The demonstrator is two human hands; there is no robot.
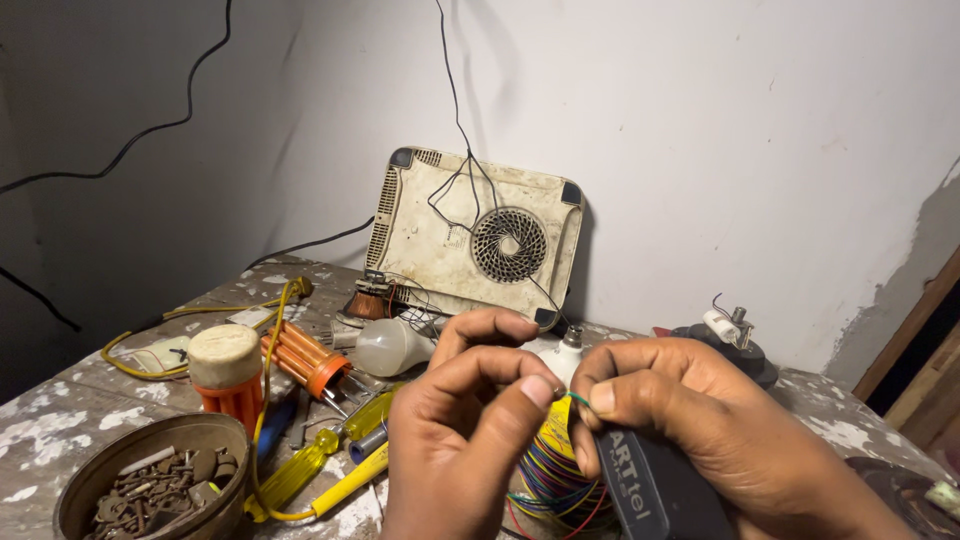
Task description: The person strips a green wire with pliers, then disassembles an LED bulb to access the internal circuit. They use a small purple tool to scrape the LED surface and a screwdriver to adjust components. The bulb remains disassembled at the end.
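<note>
close to the camera, above the near edge of the bench (60, 410), the left hand (465, 430) and the right hand (680, 420) meet fingertip to fingertip. the left hand is narrowed to a pinch, thumb pressed to forefinger, and the right hand is pinched the same way on a thin green wire (578, 399) that shows in the small gap between them; the strand is so fine that it is hard to tell whether the left hand grips its end or only touches it. pinching from both sides holds the short stretch taut and steady, up where the eyes can follow it. a dark flat tool (650, 490) with pale lettering lies under the right hand, tucked against its lower fingers, seemingly kept ready without being put down. just beneath the hands stands a spool of coloured wire (550, 480), yellow, red, green and blue, near enough that the strand can feed upward. a white bulb (390, 347) lies behind the left hand. to the left lie yellow screwdrivers (330, 470), an orange cylinder (305, 358) and a round bowl of rusty screws (150, 485). farther back, a cream appliance with a round vent (475, 240) leans against the wall (700, 120), out of the way.
</note>
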